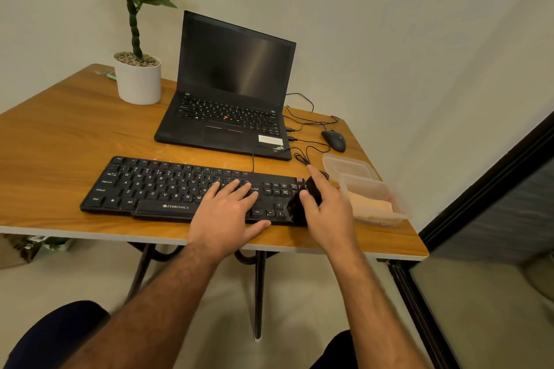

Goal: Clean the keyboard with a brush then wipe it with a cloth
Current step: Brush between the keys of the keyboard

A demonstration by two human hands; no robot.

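A black keyboard (156, 186) lies along the front of the wooden table (60, 129). My left hand (227, 213) rests flat on its right-middle keys, fingers spread, holding nothing. My right hand (326, 210) grips a black brush (302, 201) over the keyboard's right end, on the number pad; the brush is blurred. A folded peach cloth (371, 208) lies in a clear plastic container (398, 207) just right of the keyboard.
An open black laptop (230, 93) stands behind the keyboard. A white potted plant (138, 81) is at the back left. A black mouse (334, 141) and loose cables (302, 123) lie at the back right. A clear lid (347, 163) sits behind the container. The table's right edge is close.
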